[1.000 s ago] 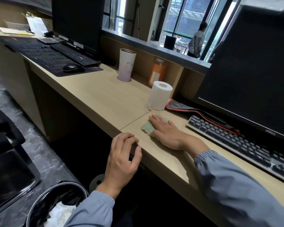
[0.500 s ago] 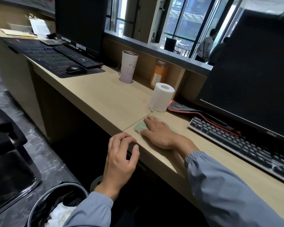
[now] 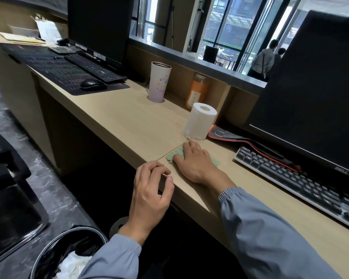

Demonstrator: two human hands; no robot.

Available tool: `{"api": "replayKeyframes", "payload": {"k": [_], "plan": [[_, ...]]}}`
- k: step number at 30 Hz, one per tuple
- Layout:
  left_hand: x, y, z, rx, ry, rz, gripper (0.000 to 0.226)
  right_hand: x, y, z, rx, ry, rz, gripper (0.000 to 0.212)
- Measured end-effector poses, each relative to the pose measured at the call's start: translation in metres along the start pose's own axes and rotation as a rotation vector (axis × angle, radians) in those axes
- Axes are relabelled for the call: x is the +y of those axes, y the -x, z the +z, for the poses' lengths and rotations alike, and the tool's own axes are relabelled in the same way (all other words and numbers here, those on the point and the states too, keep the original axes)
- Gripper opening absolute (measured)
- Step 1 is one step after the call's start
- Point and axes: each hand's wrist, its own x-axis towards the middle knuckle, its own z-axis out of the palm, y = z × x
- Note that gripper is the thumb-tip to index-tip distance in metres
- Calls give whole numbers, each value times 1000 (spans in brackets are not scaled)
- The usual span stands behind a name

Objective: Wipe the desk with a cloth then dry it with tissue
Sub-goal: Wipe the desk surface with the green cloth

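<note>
desk [image 3: 129, 121]: pale wood top, a seam between two panels running from front to back; cloth [image 3: 177, 154]: green, flat on the top just right of the seam, near the front edge, mostly covered; right hand [image 3: 192, 163]: palm down on the cloth, fingers laid out straight and pressing, nothing gripped; left hand [image 3: 149, 190]: apart from the right, at the desk's front edge, fingers loosely curled, holding nothing, contact with the edge cannot be told; tissue roll [image 3: 200, 123]: white, upright, just behind the cloth; keyboard [image 3: 290, 178] and dark monitor [image 3: 320, 87]: right of the hands; tumbler [image 3: 159, 83] and orange bottle [image 3: 198, 91]: upright by the back wall; bin [image 3: 83, 242]: black liner, crumpled white paper inside, on the floor below the left arm
</note>
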Motion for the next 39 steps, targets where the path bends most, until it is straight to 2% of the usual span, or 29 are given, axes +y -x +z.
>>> {"api": "replayKeyframes", "payload": {"k": [7,12,16,21,26,32,39], "plan": [[-7,-4,-11,-3,17,-55,15,1,-14,-4,-11,26,36,79],[-11,2,-17,2,6,-79,12,-27,19,4,-33,37,-45,75],[-12,9,-20,18,34,-109,13,-48,48,19,-1,44,-108,75],[-12,14,-22,6,51,-139,15,-50,45,24,33,26,-91,77],[-9,11,-25,31,104,-248,13,-59,37,31,94,6,-67,81],[7,16,-22,-3,100,-200,13,-31,71,31,124,97,-142,77],[27,28,-6,-107,62,-100,13,49,178,26,91,173,-73,77]]}}
